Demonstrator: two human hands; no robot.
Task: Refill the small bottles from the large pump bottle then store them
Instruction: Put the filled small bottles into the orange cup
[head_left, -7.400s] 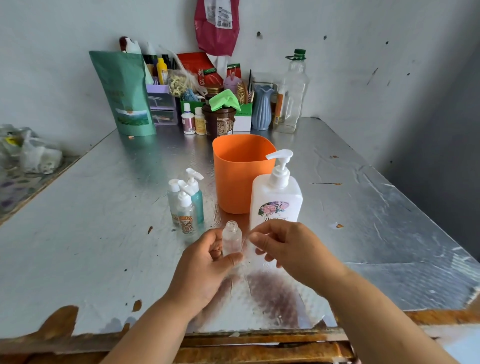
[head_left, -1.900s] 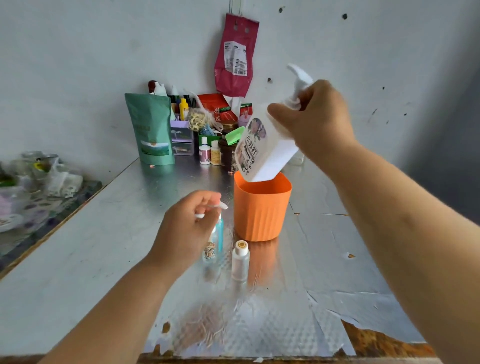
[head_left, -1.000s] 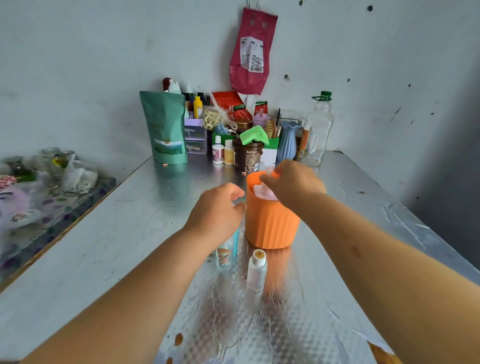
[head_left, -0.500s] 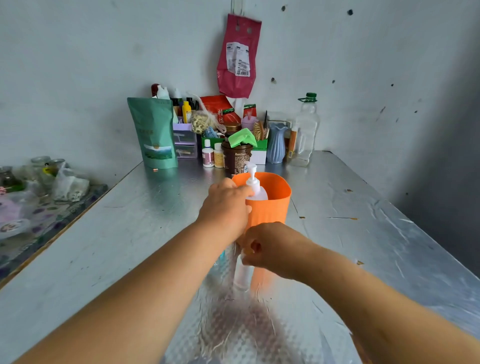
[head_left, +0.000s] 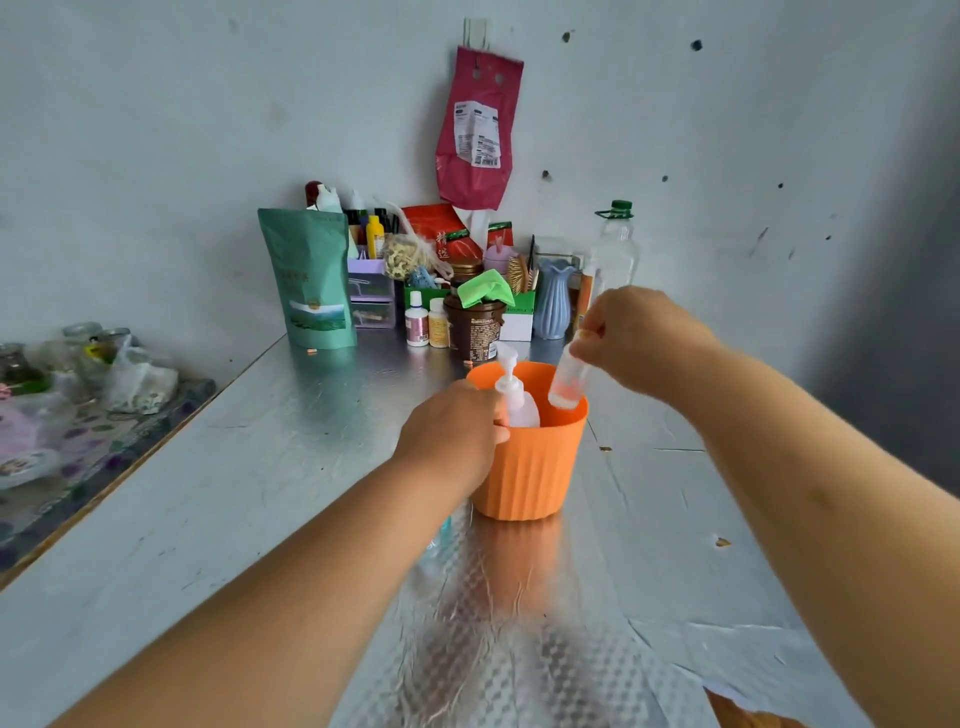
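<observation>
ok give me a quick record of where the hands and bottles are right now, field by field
right hand: pinches the small clear bottle by its top, over the bin's right rim
left hand: at the near rim of the orange bin; grip hidden
pump bottle: upright inside the bin
table: the bin stands on it

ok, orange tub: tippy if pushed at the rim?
Probably not: the pump bottle inside the orange tub adds weight. It narrows toward its base, so a rim push might rock it; likelier it slides on the shiny tabletop.
</observation>
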